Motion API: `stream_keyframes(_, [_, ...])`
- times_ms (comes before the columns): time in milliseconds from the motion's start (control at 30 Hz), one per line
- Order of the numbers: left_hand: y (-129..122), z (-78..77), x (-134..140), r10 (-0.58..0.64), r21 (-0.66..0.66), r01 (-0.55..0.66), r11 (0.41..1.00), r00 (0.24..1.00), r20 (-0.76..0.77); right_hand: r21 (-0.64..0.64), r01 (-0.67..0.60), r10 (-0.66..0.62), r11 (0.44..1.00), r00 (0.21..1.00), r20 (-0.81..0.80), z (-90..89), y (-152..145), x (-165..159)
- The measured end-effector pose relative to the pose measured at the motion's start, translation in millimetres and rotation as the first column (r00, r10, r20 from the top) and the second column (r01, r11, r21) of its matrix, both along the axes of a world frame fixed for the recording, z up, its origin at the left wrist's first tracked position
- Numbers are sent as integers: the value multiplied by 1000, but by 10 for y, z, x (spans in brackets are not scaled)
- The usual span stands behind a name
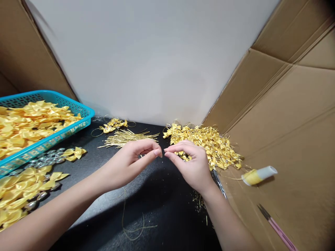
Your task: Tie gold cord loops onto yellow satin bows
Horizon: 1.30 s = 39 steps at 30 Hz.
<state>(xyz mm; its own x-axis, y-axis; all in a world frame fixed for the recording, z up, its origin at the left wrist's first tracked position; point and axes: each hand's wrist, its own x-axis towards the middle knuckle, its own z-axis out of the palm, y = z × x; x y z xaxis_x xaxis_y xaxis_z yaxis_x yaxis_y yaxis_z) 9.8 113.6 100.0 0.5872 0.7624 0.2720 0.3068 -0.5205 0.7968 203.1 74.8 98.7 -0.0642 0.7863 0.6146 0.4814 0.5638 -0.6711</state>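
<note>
My left hand [133, 162] is closed in a pinch above the middle of the black table. Facing it, my right hand [190, 164] also pinches, its fingertips a small gap away from the left ones. Whatever lies between the fingers of either hand is too small or hidden to name. A thin gold thread [149, 227] curls below my left hand; whether it runs up into the fingers cannot be seen. Behind the left hand lies a bundle of gold twist ties [123, 138]. Beyond my right hand is a heap of small yellow bows with thin loops [209, 139].
A blue basket [89, 116] of yellow ribbon bows stands at left, with loose bows [23, 184] and silver beads [49, 156] before it. Cardboard [295, 125] walls the right, near a thread spool [259, 175] and pink-handled pointed tool [277, 228]. A metal tool [219, 183] lies by my right wrist.
</note>
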Motion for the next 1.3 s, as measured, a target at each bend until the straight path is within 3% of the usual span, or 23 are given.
stream_keyframes(167, [7,5,10,29,47,-29,998,1000,-10,-58,20,-19,998,999,28,-4,-22,-24])
stream_keyframes(333, [18,2,-12,62,-65,-58,996,997,48,-109,67,-61,992,997,56,33,-64,-40])
stream_keyframes(567, [17,35,-9,117,-166,-94,982,984,134,-171,80,-91,982,994,-63,58,-100,-79])
stream_keyframes(833, [8,38,2,99,-45,-94,995,985,138,-134,61,-68,989,997,-49,49,-109,-115])
stream_keyframes(1300, [-49,91,13,105,20,-108,994,990,89,-94,52,-54,994,998,-16,38,-118,-144])
